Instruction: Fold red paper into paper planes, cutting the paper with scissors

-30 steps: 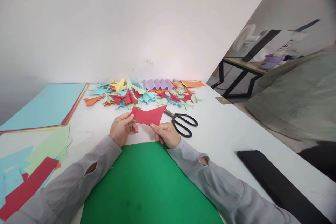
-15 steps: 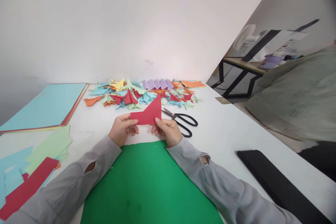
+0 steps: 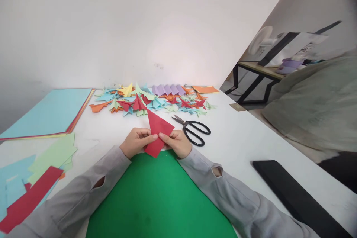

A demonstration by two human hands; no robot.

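A folded piece of red paper is held up just past the far edge of the green sheet. It has a pointed tip at the upper left and a flat end low down. My left hand pinches it from the left, thumb on its front face. From the other side my right hand grips it too, and the two thumbs nearly meet at its middle. The fingers behind the paper are mostly hidden. Black-handled scissors lie just beyond my right hand, blades pointing away to the left.
Several small folded paper planes in mixed colours lie along the wall, beside a pleated purple paper. Large blue sheets and loose paper pieces are on the left. A black bar lies at right, near a person in a pale garment.
The red paper has turned, its tip now pointing up-left instead of up-right. Both hands have come closer together, the left moving right to pinch nearer the paper's middle.
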